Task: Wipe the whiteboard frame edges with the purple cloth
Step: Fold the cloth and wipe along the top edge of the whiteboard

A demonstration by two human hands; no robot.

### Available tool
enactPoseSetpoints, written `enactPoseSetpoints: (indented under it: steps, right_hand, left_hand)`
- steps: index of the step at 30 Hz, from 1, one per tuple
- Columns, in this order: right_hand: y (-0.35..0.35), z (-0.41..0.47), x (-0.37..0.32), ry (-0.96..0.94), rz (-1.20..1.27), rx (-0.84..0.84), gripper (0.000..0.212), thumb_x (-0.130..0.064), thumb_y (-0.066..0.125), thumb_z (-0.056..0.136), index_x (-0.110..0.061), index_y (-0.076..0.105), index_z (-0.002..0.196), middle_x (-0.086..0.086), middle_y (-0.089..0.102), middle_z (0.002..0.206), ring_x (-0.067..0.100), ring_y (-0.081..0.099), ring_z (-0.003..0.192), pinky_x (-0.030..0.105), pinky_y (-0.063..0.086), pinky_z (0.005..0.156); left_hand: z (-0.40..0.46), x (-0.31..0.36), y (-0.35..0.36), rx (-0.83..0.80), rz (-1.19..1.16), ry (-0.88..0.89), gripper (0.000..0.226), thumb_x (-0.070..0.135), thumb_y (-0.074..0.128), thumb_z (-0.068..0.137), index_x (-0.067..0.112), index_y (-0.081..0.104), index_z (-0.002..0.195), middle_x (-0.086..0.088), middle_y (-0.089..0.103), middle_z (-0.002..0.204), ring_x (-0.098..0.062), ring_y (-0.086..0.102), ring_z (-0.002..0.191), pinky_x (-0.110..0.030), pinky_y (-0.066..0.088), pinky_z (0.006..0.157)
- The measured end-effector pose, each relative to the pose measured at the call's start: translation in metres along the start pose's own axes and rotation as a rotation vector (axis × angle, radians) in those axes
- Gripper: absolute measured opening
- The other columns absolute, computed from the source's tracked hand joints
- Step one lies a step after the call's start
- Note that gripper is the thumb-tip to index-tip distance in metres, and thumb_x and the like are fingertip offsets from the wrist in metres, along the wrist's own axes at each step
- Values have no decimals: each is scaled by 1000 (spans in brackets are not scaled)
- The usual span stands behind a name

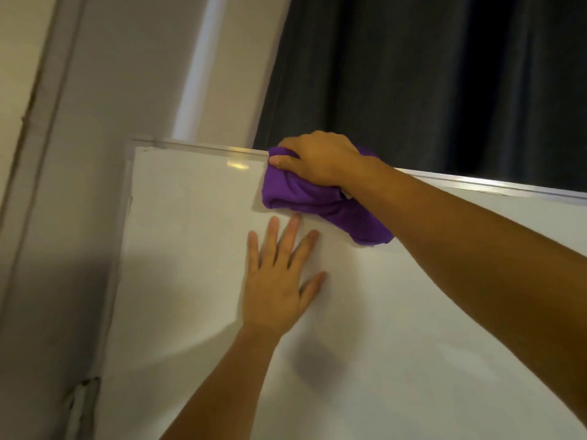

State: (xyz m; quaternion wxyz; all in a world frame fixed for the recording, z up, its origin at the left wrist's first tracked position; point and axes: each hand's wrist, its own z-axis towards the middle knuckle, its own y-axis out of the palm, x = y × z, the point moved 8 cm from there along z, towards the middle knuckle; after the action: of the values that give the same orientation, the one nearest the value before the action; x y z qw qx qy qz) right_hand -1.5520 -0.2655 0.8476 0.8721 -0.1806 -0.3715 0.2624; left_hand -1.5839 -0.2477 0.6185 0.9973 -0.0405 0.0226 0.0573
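A white whiteboard (190, 249) fills the lower middle and right, with a silver metal frame (206, 148) along its top and left edges. My right hand (317, 158) grips a bunched purple cloth (305, 198) and presses it over the top frame edge, a little right of the top-left corner. Part of the cloth hangs down over the board face under my wrist. Just below the cloth, my left hand (282, 281) lies flat on the board with fingers spread and holds nothing.
A dark curtain (428, 81) hangs behind the board's top edge. A pale wall (104, 90) and a door frame (35, 154) stand to the left, close to the board's left edge. Chipped plaster (79, 395) shows low on the left.
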Motion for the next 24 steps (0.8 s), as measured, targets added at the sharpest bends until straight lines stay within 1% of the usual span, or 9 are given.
enactPoseSetpoints:
  steps: [4, 9, 11, 14, 15, 19, 22, 24]
  right_hand:
    - [-5, -28, 34, -10, 72, -44, 57, -69, 33, 94, -34, 55, 132, 2, 65, 121, 26, 58, 105, 35, 36, 77]
    - [-13, -85, 96, 30, 69, -19, 55, -73, 29, 92, -40, 56, 128, -1, 66, 120, 26, 60, 105, 34, 35, 75]
    - [-19, -115, 125, 62, 41, -1, 58, -75, 27, 91, -40, 56, 126, -2, 68, 117, 25, 61, 102, 34, 36, 73]
    - [-28, -159, 168, 138, -41, 15, 67, -79, 22, 87, -35, 57, 124, 0, 69, 107, 23, 60, 90, 34, 38, 69]
    - [-30, -174, 182, 167, -58, 15, 69, -80, 21, 86, -34, 57, 124, 1, 69, 105, 23, 60, 89, 34, 38, 69]
    - [-43, -228, 232, 219, -54, 10, 74, -81, 19, 84, -35, 54, 129, 2, 69, 107, 26, 62, 95, 36, 41, 72]
    - [-52, -261, 265, 244, -55, -38, 75, -82, 19, 83, -35, 52, 132, 4, 69, 110, 28, 62, 98, 38, 42, 74]
    - [-57, -291, 294, 291, -54, -71, 77, -81, 19, 83, -32, 51, 132, 5, 69, 112, 29, 62, 99, 39, 44, 76]
  left_hand:
    - [3, 21, 2, 18, 25, 15, 76, 64, 41, 104, 31, 13, 167, -5, 13, 177, -34, 10, 164, -63, 14, 129]
    - [1, 29, 10, 5, 92, 36, 76, 64, 34, 105, 26, 16, 168, -6, 10, 177, -36, 10, 163, -64, 16, 129]
    - [2, 30, 10, -2, 96, 35, 75, 65, 30, 105, 25, 16, 168, -7, 10, 177, -37, 9, 163, -64, 15, 129]
    - [4, 31, 3, -34, 104, 30, 74, 63, 27, 106, 23, 17, 168, -9, 9, 177, -38, 8, 163, -65, 13, 129]
    - [3, 31, 0, -40, 102, 33, 74, 61, 27, 106, 22, 17, 168, -9, 10, 177, -38, 9, 163, -65, 14, 129]
    - [2, 32, -9, -59, 105, 32, 73, 59, 27, 106, 22, 16, 167, -9, 8, 177, -38, 7, 163, -65, 13, 129]
    - [1, 32, -13, -80, 122, 10, 74, 59, 26, 105, 24, 12, 168, -7, 5, 177, -37, 5, 164, -64, 13, 129]
    - [0, 33, -13, -87, 128, 4, 75, 60, 25, 104, 24, 11, 168, -7, 4, 178, -36, 4, 164, -64, 12, 129]
